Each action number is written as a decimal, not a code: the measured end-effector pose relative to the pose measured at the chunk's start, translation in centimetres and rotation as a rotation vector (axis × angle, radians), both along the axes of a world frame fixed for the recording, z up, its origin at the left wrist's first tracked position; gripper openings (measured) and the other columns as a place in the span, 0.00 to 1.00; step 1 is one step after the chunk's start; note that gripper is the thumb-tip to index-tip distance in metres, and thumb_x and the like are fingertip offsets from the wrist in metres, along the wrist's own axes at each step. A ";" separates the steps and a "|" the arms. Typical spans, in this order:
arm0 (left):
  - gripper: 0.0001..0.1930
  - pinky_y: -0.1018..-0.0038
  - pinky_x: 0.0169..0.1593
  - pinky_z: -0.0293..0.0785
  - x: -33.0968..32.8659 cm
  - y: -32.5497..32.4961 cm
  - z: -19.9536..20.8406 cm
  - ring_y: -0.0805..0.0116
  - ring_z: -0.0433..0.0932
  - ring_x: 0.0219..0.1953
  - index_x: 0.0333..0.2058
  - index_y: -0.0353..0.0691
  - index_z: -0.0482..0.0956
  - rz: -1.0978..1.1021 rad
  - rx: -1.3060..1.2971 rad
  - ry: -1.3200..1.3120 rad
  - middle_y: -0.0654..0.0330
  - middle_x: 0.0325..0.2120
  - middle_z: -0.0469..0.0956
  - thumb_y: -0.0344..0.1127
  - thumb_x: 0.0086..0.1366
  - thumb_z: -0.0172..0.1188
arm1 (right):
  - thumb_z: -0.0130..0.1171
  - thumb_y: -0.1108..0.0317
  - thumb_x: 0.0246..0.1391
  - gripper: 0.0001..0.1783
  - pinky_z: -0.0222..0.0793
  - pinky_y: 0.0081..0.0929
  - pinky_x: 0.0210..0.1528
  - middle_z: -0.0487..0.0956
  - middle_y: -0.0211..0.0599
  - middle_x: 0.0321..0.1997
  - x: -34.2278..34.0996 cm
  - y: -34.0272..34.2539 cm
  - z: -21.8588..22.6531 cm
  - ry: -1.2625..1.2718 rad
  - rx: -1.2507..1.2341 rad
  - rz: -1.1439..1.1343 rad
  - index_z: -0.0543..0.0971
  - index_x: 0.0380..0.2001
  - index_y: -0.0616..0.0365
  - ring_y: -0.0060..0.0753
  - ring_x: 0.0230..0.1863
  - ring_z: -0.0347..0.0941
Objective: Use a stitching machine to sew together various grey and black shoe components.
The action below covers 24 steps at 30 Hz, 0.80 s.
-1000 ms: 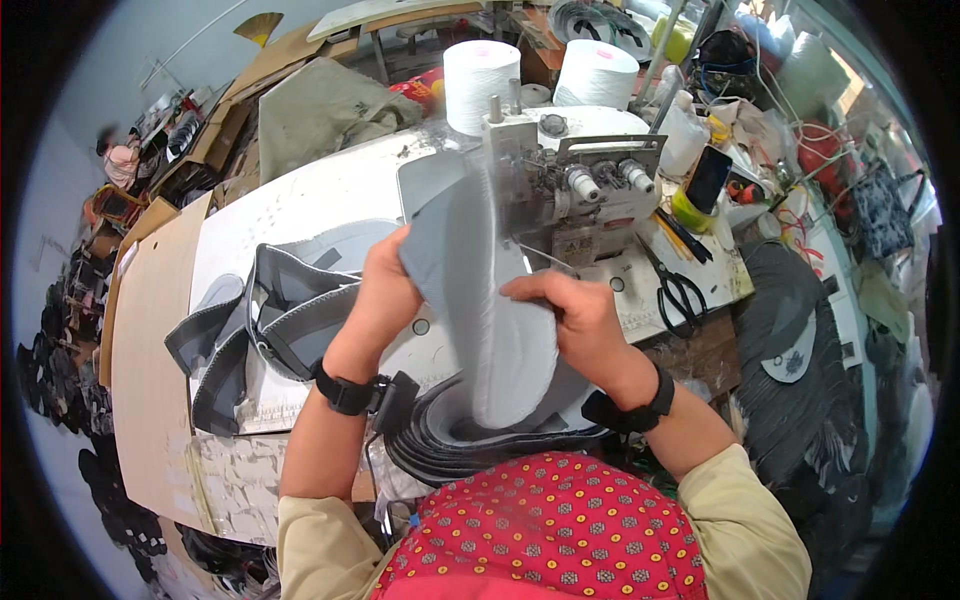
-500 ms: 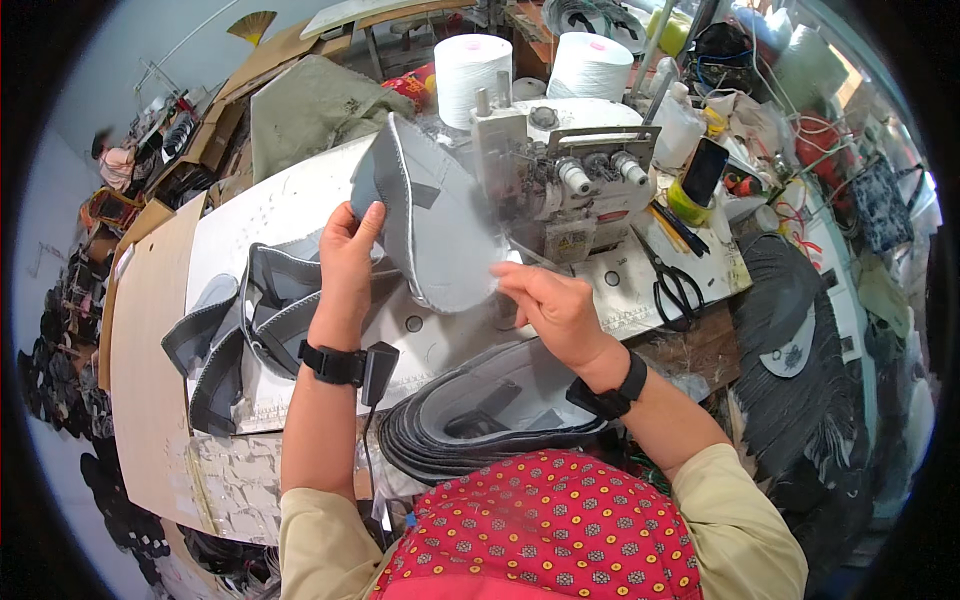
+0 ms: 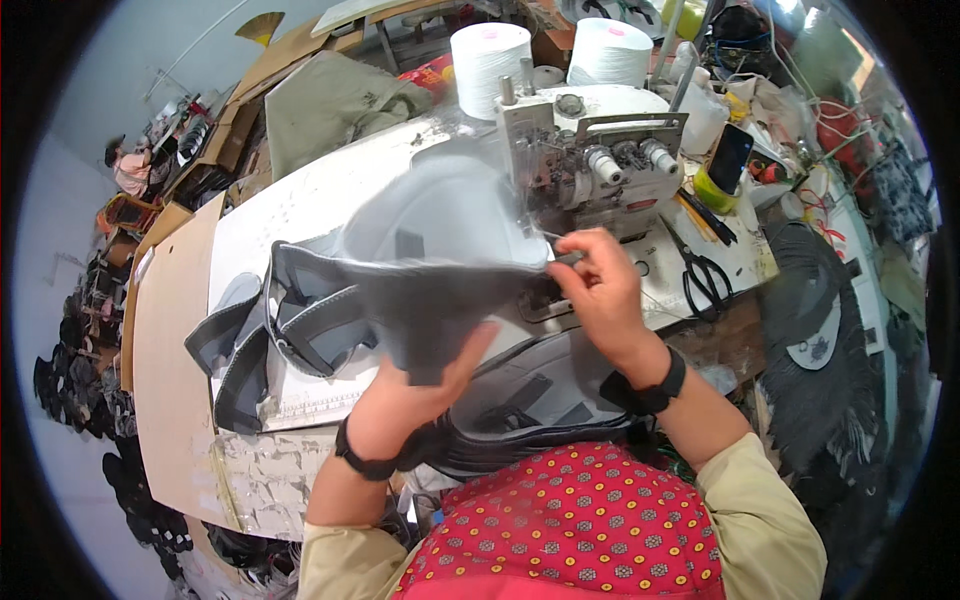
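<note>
A grey fabric shoe upper (image 3: 440, 285), blurred by motion, is held up in front of the sewing machine (image 3: 635, 135). My left hand (image 3: 415, 400) grips its hanging lower part from below, with the thumb up along the right side. At the upper's right end, close to the machine's sewing area, my right hand (image 3: 605, 295) pinches the edge between thumb and fingers. Whether the edge lies under the needle is hidden. Several stitched grey uppers (image 3: 318, 325) lie on the white table to the left. A stack of grey uppers (image 3: 530, 405) rests by my lap.
Two white thread cones (image 3: 492, 70) stand behind the machine. Black scissors (image 3: 705, 280) and a phone in a yellow-green holder (image 3: 728, 160) are on the right. Dark layered pieces (image 3: 815, 330) hang beyond the table's right edge. A wooden board (image 3: 180, 360) adjoins the table at left.
The upper has tipped from upright to lying across, its stitched edge now toward me. My left hand has come down and right beneath it; my right hand has shifted right and slightly up.
</note>
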<state>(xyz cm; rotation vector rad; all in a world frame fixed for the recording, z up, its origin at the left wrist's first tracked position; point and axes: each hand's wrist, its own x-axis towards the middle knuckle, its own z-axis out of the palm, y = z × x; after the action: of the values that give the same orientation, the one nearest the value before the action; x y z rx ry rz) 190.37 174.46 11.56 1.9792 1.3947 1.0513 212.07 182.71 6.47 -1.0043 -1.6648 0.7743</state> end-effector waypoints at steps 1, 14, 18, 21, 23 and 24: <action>0.13 0.70 0.40 0.78 0.1 0.8 -0.5 0.68 0.81 0.32 0.47 0.34 0.77 -0.059 0.157 0.137 0.53 0.36 0.81 0.38 0.71 0.54 | 0.65 0.74 0.51 0.10 0.69 0.25 0.28 0.76 0.39 0.33 0.5 -0.2 0.3 -0.016 0.046 0.016 0.77 0.36 0.61 0.37 0.27 0.73; 0.10 0.65 0.34 0.71 -12.0 10.5 -8.4 0.68 0.71 0.28 0.33 0.41 0.79 0.576 -0.499 -0.955 0.66 0.25 0.70 0.42 0.63 0.63 | 0.64 0.80 0.38 0.13 0.69 0.43 0.45 0.77 0.41 0.32 5.0 -5.6 2.1 -0.620 0.317 0.343 0.75 0.31 0.59 0.51 0.39 0.74; 0.24 0.65 0.27 0.70 -19.8 7.6 -8.0 0.67 0.76 0.22 0.19 0.29 0.79 0.952 -0.426 -0.189 0.58 0.17 0.78 0.50 0.55 0.63 | 0.68 0.77 0.47 0.12 0.71 0.28 0.28 0.78 0.40 0.26 8.1 -5.0 6.8 -0.423 0.180 0.317 0.72 0.27 0.58 0.39 0.23 0.77; 0.23 0.61 0.37 0.76 -22.1 6.0 -7.0 0.53 0.80 0.34 0.36 0.31 0.79 1.157 -0.277 0.497 0.48 0.33 0.80 0.48 0.56 0.68 | 0.64 0.79 0.52 0.11 0.63 0.15 0.31 0.68 0.26 0.30 7.9 -3.3 7.9 -0.146 0.010 0.209 0.71 0.32 0.58 0.15 0.29 0.64; 0.25 0.59 0.45 0.77 -20.7 5.4 -6.8 0.49 0.78 0.44 0.45 0.35 0.73 1.337 0.081 0.812 0.47 0.44 0.76 0.46 0.55 0.70 | 0.56 0.79 0.58 0.09 0.65 0.14 0.36 0.74 0.25 0.37 5.9 -1.9 6.8 0.111 -0.264 0.289 0.75 0.42 0.61 0.13 0.33 0.67; 0.24 0.58 0.46 0.76 -19.6 5.3 -6.5 0.50 0.76 0.47 0.45 0.38 0.72 1.377 0.216 0.835 0.48 0.46 0.74 0.44 0.55 0.70 | 0.56 0.78 0.58 0.13 0.68 0.13 0.40 0.77 0.25 0.37 5.1 -1.1 6.3 0.053 -0.384 0.364 0.76 0.47 0.63 0.14 0.36 0.71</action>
<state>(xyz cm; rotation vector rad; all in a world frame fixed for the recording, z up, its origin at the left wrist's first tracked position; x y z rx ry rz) 170.80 179.77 5.07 1.4212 3.4438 0.7925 217.20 181.61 12.74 -0.9347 -1.7109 1.3908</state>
